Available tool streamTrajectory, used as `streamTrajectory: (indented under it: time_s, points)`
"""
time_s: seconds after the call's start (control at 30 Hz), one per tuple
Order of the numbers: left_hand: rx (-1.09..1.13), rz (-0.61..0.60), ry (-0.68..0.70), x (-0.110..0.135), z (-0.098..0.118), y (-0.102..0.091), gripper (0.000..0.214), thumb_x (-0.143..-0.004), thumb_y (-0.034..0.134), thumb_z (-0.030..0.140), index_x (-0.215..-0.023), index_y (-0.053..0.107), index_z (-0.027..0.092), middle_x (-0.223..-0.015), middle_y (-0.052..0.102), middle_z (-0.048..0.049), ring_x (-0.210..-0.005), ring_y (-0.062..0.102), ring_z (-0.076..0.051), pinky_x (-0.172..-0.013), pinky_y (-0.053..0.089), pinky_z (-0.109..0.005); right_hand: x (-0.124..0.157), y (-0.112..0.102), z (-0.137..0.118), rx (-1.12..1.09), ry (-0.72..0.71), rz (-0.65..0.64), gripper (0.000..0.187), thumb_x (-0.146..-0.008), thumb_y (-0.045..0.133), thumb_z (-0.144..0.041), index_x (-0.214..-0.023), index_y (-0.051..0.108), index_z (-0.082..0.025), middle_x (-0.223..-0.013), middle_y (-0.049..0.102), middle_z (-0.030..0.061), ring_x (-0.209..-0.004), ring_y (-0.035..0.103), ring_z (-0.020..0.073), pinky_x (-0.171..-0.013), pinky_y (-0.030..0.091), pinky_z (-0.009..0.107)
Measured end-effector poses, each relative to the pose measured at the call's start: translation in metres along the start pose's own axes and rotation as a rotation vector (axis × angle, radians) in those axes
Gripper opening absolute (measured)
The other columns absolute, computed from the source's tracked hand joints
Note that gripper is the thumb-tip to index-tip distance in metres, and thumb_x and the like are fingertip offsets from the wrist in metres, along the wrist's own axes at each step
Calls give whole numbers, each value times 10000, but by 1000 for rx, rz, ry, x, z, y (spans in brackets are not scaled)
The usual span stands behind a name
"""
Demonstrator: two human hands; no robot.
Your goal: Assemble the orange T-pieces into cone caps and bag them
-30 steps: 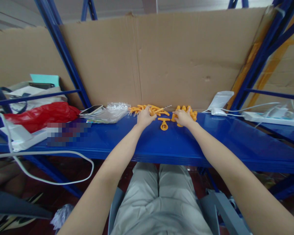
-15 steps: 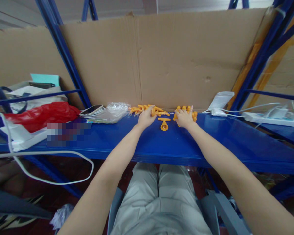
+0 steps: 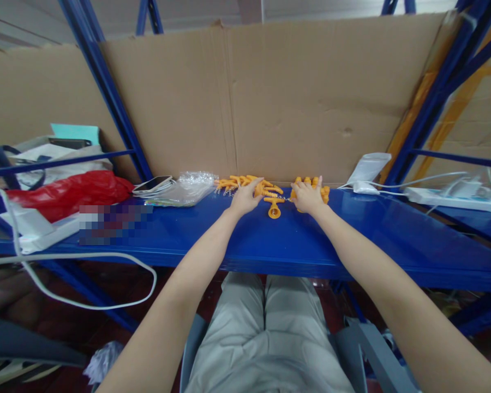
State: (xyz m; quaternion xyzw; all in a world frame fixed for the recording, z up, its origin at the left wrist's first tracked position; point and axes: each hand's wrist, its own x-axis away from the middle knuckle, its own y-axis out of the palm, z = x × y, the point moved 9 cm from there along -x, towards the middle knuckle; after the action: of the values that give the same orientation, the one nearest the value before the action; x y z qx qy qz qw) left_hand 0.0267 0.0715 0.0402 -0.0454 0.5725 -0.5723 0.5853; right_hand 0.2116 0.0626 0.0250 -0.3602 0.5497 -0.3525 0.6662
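Observation:
On the blue shelf, close to the cardboard, my left hand (image 3: 245, 199) is closed around an orange plastic piece (image 3: 262, 189). Beside it lies a row of orange T-shaped pieces (image 3: 235, 181) with small metal chains. My right hand (image 3: 307, 196) rests on a cluster of orange plastic pieces (image 3: 324, 193), its fingers spread and partly hiding them. Between the hands, a single orange piece with a crossbar and a round, cup-like end (image 3: 274, 212) lies on the shelf. A short chain runs just behind it, towards the right-hand cluster.
Clear plastic bags (image 3: 192, 191) and a phone (image 3: 155, 184) lie to the left, beyond them a red plastic bag (image 3: 73, 191). A white cable (image 3: 106, 255) loops over the front edge. On the right are a white packet (image 3: 366, 169) and a power strip (image 3: 454, 199).
My left hand has shifted slightly with the orange piece, which now sits lower and further right. A chain shows nearer the single piece. My right hand has barely moved.

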Motion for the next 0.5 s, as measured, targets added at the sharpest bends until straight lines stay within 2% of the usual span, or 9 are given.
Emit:
streamTrajectory:
  time_s: [0.1, 0.23, 0.5]
  points:
    - [7, -22, -5, 1, 1, 1, 583, -844, 658, 168, -1415, 553, 215, -1143, 739, -71, -1042, 686, -232, -997, 500, -369, 1, -10, -9, -68, -48, 40, 510, -914, 451, -206, -1415, 532, -158, -1443, 550, 179, -1347, 481, 355, -1136, 38, 756]
    - [24, -32, -7, 2, 2, 1, 589, -842, 644, 133, -1415, 551, 228, -1238, 716, -63, -1134, 659, -230, -1035, 485, -370, 5, -23, -31, -192, -190, 64, 507, -946, 424, -212, -1445, 509, -190, -1460, 543, 165, -1365, 480, 344, -1144, 38, 760]
    - [37, -41, 4, 2, 4, 1, 592, -844, 629, 104, -1416, 555, 237, -1356, 658, -69, -1229, 617, -231, -1091, 452, -383, 14, -32, -64, -316, -383, -23, 558, -964, 463, -202, -1514, 418, -282, -1515, 499, 109, -1376, 492, 302, -1151, 46, 749]
